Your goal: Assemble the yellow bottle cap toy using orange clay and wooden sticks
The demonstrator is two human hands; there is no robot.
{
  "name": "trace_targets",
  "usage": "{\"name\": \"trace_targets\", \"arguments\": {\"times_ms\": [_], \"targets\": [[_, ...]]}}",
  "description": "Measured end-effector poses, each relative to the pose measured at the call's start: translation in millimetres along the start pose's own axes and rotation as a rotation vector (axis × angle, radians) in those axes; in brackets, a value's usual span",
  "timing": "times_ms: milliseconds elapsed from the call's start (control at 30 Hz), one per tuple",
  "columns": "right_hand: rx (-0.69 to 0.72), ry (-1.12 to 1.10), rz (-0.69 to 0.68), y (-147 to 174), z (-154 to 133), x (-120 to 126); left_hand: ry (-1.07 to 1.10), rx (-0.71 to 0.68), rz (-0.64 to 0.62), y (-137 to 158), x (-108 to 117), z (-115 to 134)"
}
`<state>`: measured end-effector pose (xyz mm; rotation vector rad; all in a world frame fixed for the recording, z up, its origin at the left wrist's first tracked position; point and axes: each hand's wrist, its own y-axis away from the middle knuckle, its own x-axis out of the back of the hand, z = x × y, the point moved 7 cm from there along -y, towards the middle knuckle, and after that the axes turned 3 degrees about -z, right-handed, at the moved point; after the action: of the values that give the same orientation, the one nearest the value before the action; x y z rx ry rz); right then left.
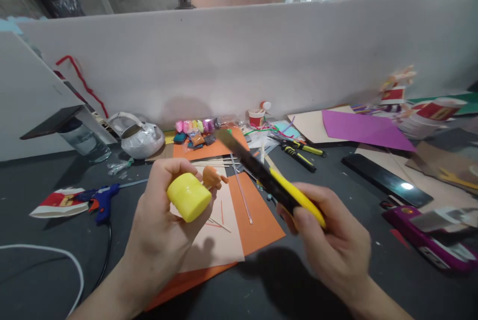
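Our left hand point(159, 223) cradles 1 yellow cylinder point(189, 197) above the pale paper point(227, 249), beside an orange piece point(211, 177); our right hand point(332, 235) grips a yellow-and-black cutter point(277, 184). The cylinder looks light and soft, easily dented, so we best hold it gently around its sides.

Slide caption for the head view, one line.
Left hand holds a yellow cylinder, right hand a yellow-and-black utility knife, above a dark table.

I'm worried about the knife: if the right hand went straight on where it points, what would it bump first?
Probably the colored packets ahead of the utility knife in the right hand. Depth is unclear, though: it might pass above them and meet the white partition.
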<state>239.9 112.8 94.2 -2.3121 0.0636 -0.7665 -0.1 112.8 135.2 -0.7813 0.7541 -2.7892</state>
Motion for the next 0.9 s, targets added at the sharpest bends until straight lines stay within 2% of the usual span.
{"name": "trace_targets", "arguments": {"times_ms": [167, 333, 467, 667, 900], "targets": [[0.187, 0.039, -0.098, 6.0, -23.2, 5.4, 0.015, 0.055, 0.079, -1.2, 4.8, -13.4], [0.268, 0.140, -0.129, 2.0, -26.6, 3.5, 0.029, 0.026, 0.159, -3.9, 4.6, -10.3], [0.289, 0.159, -0.181, -0.1, -31.1, -1.1, 0.048, -0.025, 0.220, -7.4, 4.6, 0.8], [0.251, 0.291, -0.306, -9.0, -38.8, -11.4, 0.006, -0.104, 0.239, -7.3, 8.5, 5.6], [0.260, 0.352, -0.308, -7.2, -40.1, -10.6, 0.002, -0.147, 0.267, -7.3, 7.1, 7.1]]}}
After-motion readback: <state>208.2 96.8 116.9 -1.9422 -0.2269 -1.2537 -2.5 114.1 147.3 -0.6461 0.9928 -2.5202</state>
